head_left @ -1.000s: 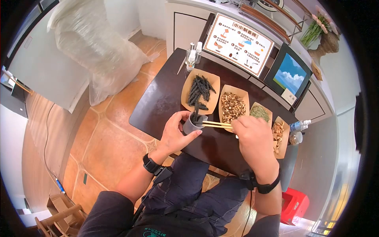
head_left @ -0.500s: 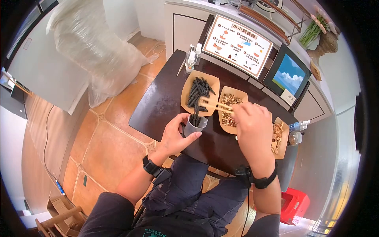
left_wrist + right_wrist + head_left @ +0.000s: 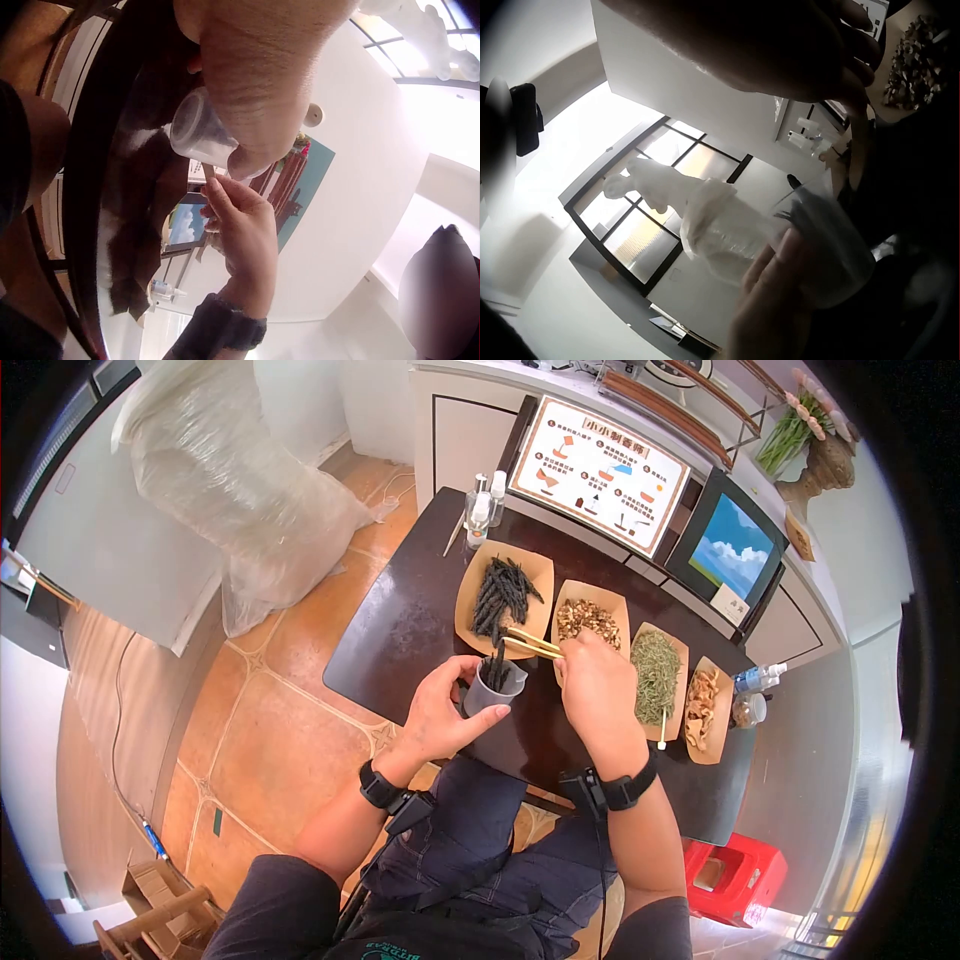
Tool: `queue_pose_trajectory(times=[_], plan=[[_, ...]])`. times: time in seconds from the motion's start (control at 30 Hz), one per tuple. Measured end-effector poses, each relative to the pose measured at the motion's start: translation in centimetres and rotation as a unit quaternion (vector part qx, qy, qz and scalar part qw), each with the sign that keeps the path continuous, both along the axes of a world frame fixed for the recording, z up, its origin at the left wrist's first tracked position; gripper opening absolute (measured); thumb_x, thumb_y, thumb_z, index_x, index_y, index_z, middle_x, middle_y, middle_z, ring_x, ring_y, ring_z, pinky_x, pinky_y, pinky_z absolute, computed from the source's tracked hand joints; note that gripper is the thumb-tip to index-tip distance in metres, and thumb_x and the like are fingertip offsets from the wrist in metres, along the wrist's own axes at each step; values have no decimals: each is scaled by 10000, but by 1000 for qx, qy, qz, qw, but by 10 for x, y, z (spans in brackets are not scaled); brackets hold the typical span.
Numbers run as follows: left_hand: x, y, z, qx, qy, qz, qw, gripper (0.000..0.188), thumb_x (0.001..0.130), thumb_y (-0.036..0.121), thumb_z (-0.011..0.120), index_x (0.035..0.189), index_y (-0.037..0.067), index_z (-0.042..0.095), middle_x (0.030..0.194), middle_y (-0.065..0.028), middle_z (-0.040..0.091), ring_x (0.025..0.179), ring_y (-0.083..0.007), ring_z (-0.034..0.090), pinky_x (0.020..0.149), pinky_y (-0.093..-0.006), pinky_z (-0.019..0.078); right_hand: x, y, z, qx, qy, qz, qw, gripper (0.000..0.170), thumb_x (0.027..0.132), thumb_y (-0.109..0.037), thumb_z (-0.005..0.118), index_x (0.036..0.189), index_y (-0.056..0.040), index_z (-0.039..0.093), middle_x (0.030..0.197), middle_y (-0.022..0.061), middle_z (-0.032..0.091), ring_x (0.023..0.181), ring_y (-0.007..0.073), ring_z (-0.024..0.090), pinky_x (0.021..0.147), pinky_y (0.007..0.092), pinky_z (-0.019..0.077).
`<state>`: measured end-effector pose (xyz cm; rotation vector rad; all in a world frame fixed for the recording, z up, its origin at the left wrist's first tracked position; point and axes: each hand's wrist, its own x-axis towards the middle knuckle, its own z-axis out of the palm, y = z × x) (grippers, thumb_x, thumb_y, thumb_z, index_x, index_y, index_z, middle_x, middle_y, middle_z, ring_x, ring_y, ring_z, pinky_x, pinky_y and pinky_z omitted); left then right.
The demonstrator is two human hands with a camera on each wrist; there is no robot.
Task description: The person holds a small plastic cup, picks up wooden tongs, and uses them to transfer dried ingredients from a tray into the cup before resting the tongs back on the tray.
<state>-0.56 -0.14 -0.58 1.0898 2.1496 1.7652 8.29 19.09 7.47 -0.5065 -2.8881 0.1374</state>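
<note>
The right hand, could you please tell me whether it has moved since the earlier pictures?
Yes, the right hand has moved left, uncovering the tray of dried green herbs.

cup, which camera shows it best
The head view: there the cup shows its open rim and dark pieces inside. The left wrist view shows its base and side; the right wrist view shows it large but dim and blurry.
</note>
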Motion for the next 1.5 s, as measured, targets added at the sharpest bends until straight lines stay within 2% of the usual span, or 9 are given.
queue_pose_trajectory(times=[0.13, 0.3, 0.5, 0.67, 1.07, 1.17, 1.27, 1.33, 1.5], plan=[[1, -3, 8, -36, -37, -5, 999, 552, 759, 266, 847, 1186, 23, 595, 1006, -48, 669, 871, -135, 595, 724, -268, 446, -2, 4, -3, 49, 10, 5, 999, 81, 870, -142, 685, 843, -71, 657, 846, 100, 613, 826, 321, 657, 714, 429, 531], [2, -3, 7, -37, -56, 8, 998, 540, 773, 238, 840, 1194, 16, 587, 1015, -54, 663, 838, -115, 579, 702, -251, 448, 10, 3, 17, 19, 55, 7, 998, 109, 884, -140, 648, 830, -50, 675, 812, 111, 629, 801, 317, 678, 695, 427, 542], [2, -1, 10, -29, -82, 33, 996, 536, 792, 229, 833, 1204, 5, 574, 1018, -57, 656, 810, -101, 573, 670, -238, 450, 24, 15, 22, -172, 116, 3, 978, 141, 908, -137, 664, 951, -5, 683, 870, 148, 660, 800, 349, 661, 737, 440, 509], [2, 2, 3, 13, -56, 57, 997, 568, 776, 254, 844, 1207, -5, 579, 926, -59, 649, 663, -94, 528, 599, -238, 445, 40, -9, 27, -356, 149, -13, 922, 160, 923, -87, 659, 1027, 31, 691, 862, 152, 663, 730, 271, 640, 670, 353, 487], [2, 1, 4, -6, -45, 47, 998, 596, 754, 275, 856, 1210, -1, 589, 934, -58, 647, 673, -104, 523, 610, -248, 442, 44, -10, 9, -348, 130, -30, 928, 168, 914, -110, 667, 1022, 14, 699, 929, 170, 672, 830, 363, 660, 749, 406, 513], [1, 1, 0, -11, -17, 32, 999, 593, 740, 296, 859, 1191, 8, 604, 923, -54, 642, 670, -110, 519, 607, -259, 433, 34, -3, 0, -137, 114, -65, 982, 146, 905, -131, 677, 1014, -36, 694, 953, 137, 655, 870, 370, 657, 751, 446, 520], [0, -1, 5, -10, 5, 15, 1000, 585, 729, 306, 860, 1176, 17, 616, 910, -51, 637, 679, -122, 519, 615, -271, 430, 22, -4, -4, -91, 99, -54, 989, 125, 893, -137, 681, 978, -44, 688, 925, 136, 642, 873, 353, 661, 755, 445, 526], [0, -3, 11, -46, -28, -9, 999, 580, 755, 294, 845, 1202, 23, 594, 1002, -64, 684, 863, -147, 612, 709, -269, 448, 15, -7, -5, -64, 88, -44, 993, 105, 886, -135, 681, 939, -45, 688, 900, 134, 635, 864, 343, 664, 750, 443, 528], [0, -3, 8, -39, -29, -12, 999, 570, 756, 282, 842, 1197, 19, 595, 1010, -62, 687, 880, -147, 614, 723, -273, 449, 3, -11, 1, -31, 64, -33, 997, 98, 864, -135, 684, 838, -42, 691, 838, 123, 621, 832, 313, 673, 722, 433, 535]])
